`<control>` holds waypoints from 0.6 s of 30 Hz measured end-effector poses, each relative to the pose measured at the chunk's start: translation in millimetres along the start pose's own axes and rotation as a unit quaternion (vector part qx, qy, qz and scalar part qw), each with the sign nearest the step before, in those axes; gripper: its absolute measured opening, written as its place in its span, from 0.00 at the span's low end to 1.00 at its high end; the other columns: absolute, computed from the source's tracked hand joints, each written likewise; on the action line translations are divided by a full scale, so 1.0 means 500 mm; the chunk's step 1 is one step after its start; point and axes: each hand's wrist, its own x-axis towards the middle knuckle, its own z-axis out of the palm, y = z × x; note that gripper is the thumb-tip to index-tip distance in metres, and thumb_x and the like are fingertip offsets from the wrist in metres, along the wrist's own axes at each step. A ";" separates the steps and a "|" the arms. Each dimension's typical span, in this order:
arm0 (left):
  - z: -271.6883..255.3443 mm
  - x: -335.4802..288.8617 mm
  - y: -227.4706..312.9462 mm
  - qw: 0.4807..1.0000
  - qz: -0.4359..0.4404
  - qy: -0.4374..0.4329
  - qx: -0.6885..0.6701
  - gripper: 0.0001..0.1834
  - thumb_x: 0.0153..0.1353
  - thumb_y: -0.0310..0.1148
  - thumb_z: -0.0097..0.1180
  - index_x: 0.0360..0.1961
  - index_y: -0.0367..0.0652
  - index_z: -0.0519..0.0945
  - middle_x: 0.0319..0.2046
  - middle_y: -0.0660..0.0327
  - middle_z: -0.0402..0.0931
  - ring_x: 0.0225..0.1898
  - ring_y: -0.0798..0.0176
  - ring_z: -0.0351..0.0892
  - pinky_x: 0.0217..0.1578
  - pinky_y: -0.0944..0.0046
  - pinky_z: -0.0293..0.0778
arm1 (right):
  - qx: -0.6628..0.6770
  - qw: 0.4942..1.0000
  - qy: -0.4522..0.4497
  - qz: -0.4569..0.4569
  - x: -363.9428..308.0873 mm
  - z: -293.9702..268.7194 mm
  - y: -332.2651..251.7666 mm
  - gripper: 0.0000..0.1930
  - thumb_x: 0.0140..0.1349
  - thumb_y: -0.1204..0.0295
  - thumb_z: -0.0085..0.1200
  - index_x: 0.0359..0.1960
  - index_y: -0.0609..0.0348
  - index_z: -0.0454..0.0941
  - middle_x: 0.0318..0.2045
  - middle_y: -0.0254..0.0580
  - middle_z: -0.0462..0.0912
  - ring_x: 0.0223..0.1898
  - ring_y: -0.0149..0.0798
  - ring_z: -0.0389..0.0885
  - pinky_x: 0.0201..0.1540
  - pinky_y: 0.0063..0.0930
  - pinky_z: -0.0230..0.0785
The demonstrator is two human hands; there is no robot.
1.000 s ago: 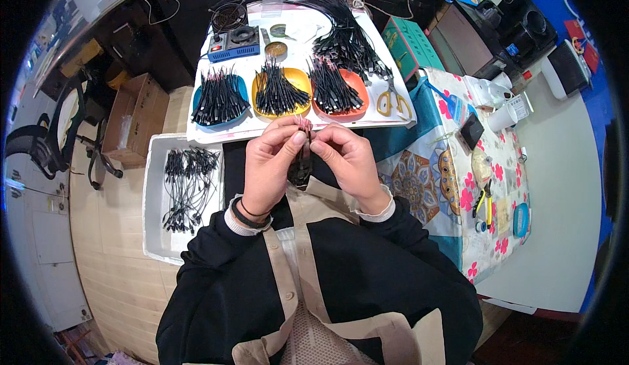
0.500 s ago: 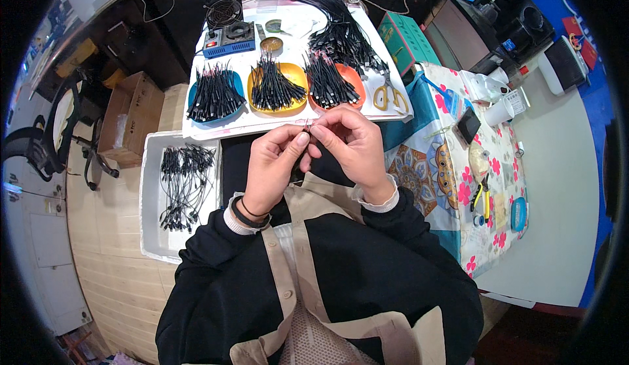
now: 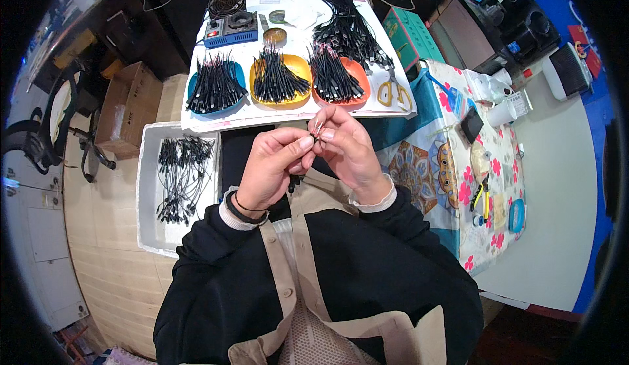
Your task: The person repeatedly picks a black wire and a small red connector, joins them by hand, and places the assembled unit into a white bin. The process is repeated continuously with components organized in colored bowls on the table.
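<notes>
My left hand (image 3: 272, 159) and my right hand (image 3: 357, 159) meet in front of my chest, both closed in a pinch. Between their fingertips is a thin black cable (image 3: 318, 128) whose fine bare wire ends stick up. A black piece, probably the same cable's lower end, hangs beneath the left hand; its middle is hidden by the fingers. Just beyond the hands stand a blue bowl (image 3: 242, 98), a yellow bowl (image 3: 280, 105) and an orange bowl (image 3: 357, 70), each with a bundle of short black cables. A larger pile of black cables (image 3: 350, 37) lies behind them.
Yellow-handled scissors (image 3: 394, 94) lie at the white table's right edge. A small blue soldering unit (image 3: 230, 36) and a round tin (image 3: 274, 36) sit at the back. To the left is a white foam box (image 3: 145, 188) with cables; a flowered cloth (image 3: 468, 234) at right bears pliers (image 3: 481, 195).
My right fingers have shifted and spread a little around the cable's tip, so its wire ends show more plainly. The black piece below the left hand shows more clearly.
</notes>
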 end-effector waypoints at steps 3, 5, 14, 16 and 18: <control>-0.005 0.000 0.003 1.000 0.002 -0.011 0.025 0.08 0.65 0.28 0.55 0.35 0.33 0.81 0.23 0.65 0.76 0.21 0.78 0.65 0.21 0.79 0.56 | -0.063 0.998 -0.001 -0.018 0.000 -0.001 -0.013 0.07 0.65 0.74 0.52 0.43 0.59 0.72 0.36 0.31 0.74 0.35 0.23 0.73 0.38 0.14 0.66; -0.005 -0.001 0.004 0.999 -0.002 -0.013 0.049 0.08 0.65 0.28 0.55 0.36 0.33 0.81 0.24 0.64 0.77 0.22 0.78 0.67 0.22 0.79 0.57 | -0.079 0.996 -0.036 -0.021 0.004 -0.005 -0.019 0.07 0.65 0.73 0.53 0.43 0.59 0.72 0.37 0.31 0.73 0.34 0.23 0.72 0.37 0.15 0.66; -0.001 -0.006 0.010 0.990 0.003 -0.011 0.138 0.09 0.65 0.27 0.56 0.41 0.31 0.82 0.28 0.63 0.80 0.29 0.77 0.74 0.29 0.78 0.68 | 0.008 0.994 -0.048 0.100 0.000 -0.013 -0.021 0.08 0.66 0.69 0.54 0.42 0.57 0.71 0.37 0.30 0.73 0.33 0.21 0.72 0.35 0.15 0.67; -0.004 -0.006 0.010 0.988 0.001 -0.013 0.156 0.09 0.65 0.27 0.56 0.41 0.31 0.82 0.28 0.63 0.80 0.29 0.77 0.74 0.29 0.78 0.68 | -0.015 0.994 -0.033 0.101 -0.002 -0.010 -0.025 0.09 0.66 0.69 0.54 0.43 0.57 0.71 0.37 0.30 0.73 0.34 0.21 0.72 0.35 0.15 0.68; -0.010 -0.002 0.010 0.985 0.007 -0.024 0.169 0.09 0.65 0.27 0.56 0.41 0.31 0.82 0.27 0.63 0.80 0.28 0.77 0.73 0.28 0.78 0.67 | -0.037 0.995 -0.026 0.090 -0.002 -0.006 -0.027 0.10 0.66 0.69 0.54 0.45 0.57 0.70 0.37 0.30 0.73 0.35 0.21 0.73 0.36 0.15 0.68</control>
